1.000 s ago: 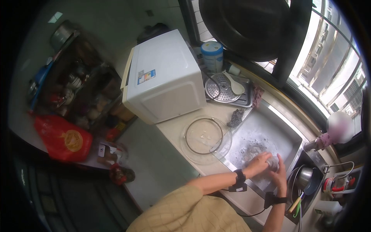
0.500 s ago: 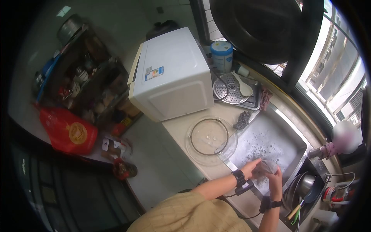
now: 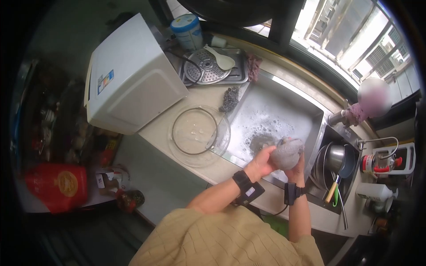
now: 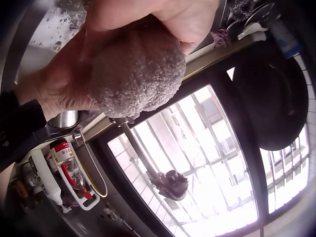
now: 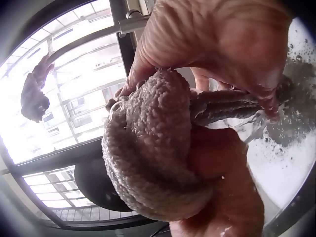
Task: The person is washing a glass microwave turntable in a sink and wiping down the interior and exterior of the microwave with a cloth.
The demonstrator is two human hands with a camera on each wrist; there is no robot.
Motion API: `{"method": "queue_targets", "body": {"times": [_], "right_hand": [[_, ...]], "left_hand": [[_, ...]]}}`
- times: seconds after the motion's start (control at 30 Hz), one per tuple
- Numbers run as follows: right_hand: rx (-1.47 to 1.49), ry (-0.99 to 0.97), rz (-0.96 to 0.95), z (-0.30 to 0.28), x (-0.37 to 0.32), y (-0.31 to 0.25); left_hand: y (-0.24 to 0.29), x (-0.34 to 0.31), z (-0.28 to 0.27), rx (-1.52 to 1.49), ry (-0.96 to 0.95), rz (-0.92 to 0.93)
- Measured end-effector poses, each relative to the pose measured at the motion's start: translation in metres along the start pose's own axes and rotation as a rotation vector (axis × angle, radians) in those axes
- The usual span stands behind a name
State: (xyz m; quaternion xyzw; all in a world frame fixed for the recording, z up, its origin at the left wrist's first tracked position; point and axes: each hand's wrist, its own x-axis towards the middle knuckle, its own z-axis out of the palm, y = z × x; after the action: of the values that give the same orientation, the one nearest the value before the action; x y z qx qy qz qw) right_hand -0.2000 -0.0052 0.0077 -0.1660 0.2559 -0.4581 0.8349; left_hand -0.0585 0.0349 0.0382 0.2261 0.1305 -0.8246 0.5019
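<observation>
A wet grey terry cloth [image 3: 287, 153] is bunched into a rounded, dripping ball above the near side of the soapy sink [image 3: 268, 99]. The left hand [image 3: 262, 163] grips its left side. From the right, the right hand [image 3: 296, 170] holds the same cloth, fingers curled about its edge. Up close in the right wrist view, the cloth [image 5: 153, 143] bulges between both hands, and a twisted tail of it runs back under the right palm. The left wrist view shows its rough, wet underside [image 4: 143, 74]. Suds float on the grey water below.
Left of the sink stands a glass dish [image 3: 195, 133], beside a dark mesh scourer [image 3: 229, 99]. A white microwave-like appliance [image 3: 133, 80] is farther left. Pans [image 3: 335, 158] fill the right basin. The faucet [image 3: 337, 117] reaches over from the right, a pink cloth tied to it.
The hands have lifted the cloth higher out of the suds, and it has swollen from a small wad into a round ball. The head view has swung right.
</observation>
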Motion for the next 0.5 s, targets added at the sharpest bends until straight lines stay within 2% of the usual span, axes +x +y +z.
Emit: {"method": "queue_targets", "body": {"times": [0.03,0.07,0.13,0.17,0.33,0.4,0.5], "right_hand": [[0.04,-0.069,0.036,0.0,0.002,-0.003],[0.038,-0.053,0.028,-0.005,0.004,-0.004],[-0.213,0.019,0.025,-0.001,0.011,-0.006],[-0.253,0.07,-0.011,0.002,0.012,-0.006],[-0.498,0.063,-0.113,0.028,0.011,-0.009],[-0.794,-0.062,-0.206,0.037,0.009,-0.011],[-0.87,-0.107,-0.214,0.044,0.009,-0.02]], "left_hand": [[0.002,0.001,0.003,0.106,0.021,-0.004],[0.002,0.004,0.001,0.103,0.019,-0.021],[0.001,0.011,-0.008,0.016,0.151,-0.034],[0.001,0.013,-0.013,0.005,0.153,0.002],[0.015,0.021,-0.023,-0.038,0.138,-0.003],[0.019,0.03,-0.027,0.077,0.089,0.133],[0.026,0.032,-0.024,0.107,0.056,0.1]]}}
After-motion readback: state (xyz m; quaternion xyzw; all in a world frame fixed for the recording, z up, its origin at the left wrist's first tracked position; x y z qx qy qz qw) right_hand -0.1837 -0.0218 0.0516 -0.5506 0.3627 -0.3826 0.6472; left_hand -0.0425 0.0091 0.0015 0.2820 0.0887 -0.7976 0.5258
